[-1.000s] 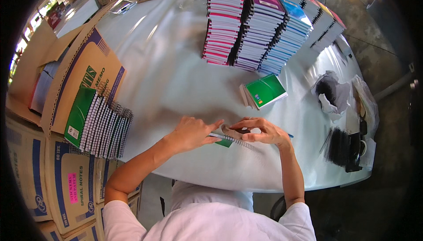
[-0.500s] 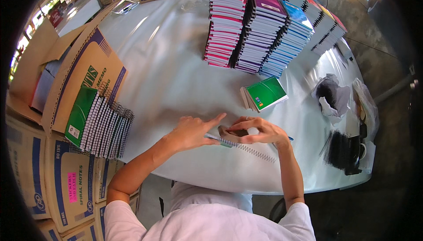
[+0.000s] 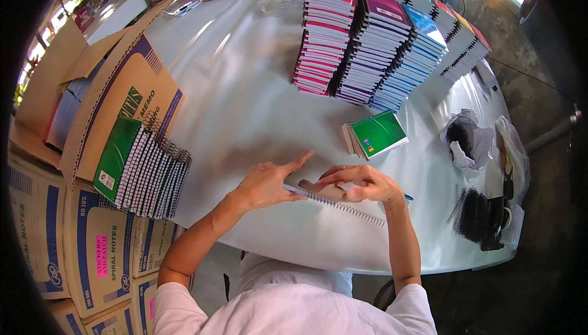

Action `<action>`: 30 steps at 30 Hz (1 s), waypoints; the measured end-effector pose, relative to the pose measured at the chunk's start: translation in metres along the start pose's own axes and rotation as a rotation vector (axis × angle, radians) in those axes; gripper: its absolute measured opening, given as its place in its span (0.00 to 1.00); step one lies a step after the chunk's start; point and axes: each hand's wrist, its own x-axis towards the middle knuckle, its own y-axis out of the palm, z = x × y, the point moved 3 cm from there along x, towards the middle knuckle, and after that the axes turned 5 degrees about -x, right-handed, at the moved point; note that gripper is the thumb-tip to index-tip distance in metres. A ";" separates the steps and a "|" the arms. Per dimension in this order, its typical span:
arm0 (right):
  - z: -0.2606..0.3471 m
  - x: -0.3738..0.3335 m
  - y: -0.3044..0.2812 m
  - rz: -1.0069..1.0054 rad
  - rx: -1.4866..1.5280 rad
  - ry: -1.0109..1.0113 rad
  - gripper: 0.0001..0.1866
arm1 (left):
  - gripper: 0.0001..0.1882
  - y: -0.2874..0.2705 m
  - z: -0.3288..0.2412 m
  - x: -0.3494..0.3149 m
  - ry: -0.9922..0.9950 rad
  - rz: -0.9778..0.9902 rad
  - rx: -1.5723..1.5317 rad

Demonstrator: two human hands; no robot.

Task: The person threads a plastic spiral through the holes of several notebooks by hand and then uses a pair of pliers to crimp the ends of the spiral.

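Note:
A small notepad [image 3: 295, 190] is held upright on its edge at the table's near side, its brown board partly showing between my hands. My left hand [image 3: 267, 183] grips its left end between thumb and fingers, with the index finger stretched out. Along the notepad's top edge runs a thin spiral wire coil [image 3: 362, 215], its loose end sticking out to the right. My right hand [image 3: 366, 184] bends over the notepad, thumb and fingers at the coil; the exact contact is partly hidden. Beyond my hands lies a small stack of green-covered notepads [image 3: 378, 134].
Tall stacks of spiral notebooks [image 3: 327, 34] stand at the back. At left, bound green notepads [image 3: 150, 169] lean by an open carton [image 3: 131, 96] above stacked boxes [image 3: 98, 249]. Loose black coils [image 3: 474, 215] and crumpled paper [image 3: 468, 145] lie right. A blue pen [image 3: 408, 197] shows beside my right wrist.
My view has shifted slightly. My right fingers have lifted and spread a little over the notepad, while my left hand keeps its grip.

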 end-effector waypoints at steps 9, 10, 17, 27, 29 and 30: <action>0.023 -0.005 0.006 -0.360 -1.048 -0.099 0.20 | 0.27 -0.011 -0.013 -0.001 -0.073 0.176 0.181; 0.028 -0.006 0.011 -0.364 -0.977 -0.103 0.19 | 0.26 -0.011 -0.013 -0.002 -0.058 0.177 0.181; 0.038 0.003 0.059 -0.552 -1.136 -0.171 0.09 | 0.32 -0.002 -0.020 0.003 -0.066 0.180 0.142; 0.031 -0.011 0.069 -0.598 -1.178 -0.158 0.10 | 0.36 0.014 -0.012 0.000 -0.046 0.128 0.053; 0.031 -0.013 0.068 -0.651 -1.108 -0.128 0.10 | 0.36 0.014 -0.016 0.002 -0.071 0.156 0.076; 0.030 -0.015 0.068 -0.641 -1.097 -0.127 0.10 | 0.37 0.012 -0.019 0.003 -0.092 0.184 0.096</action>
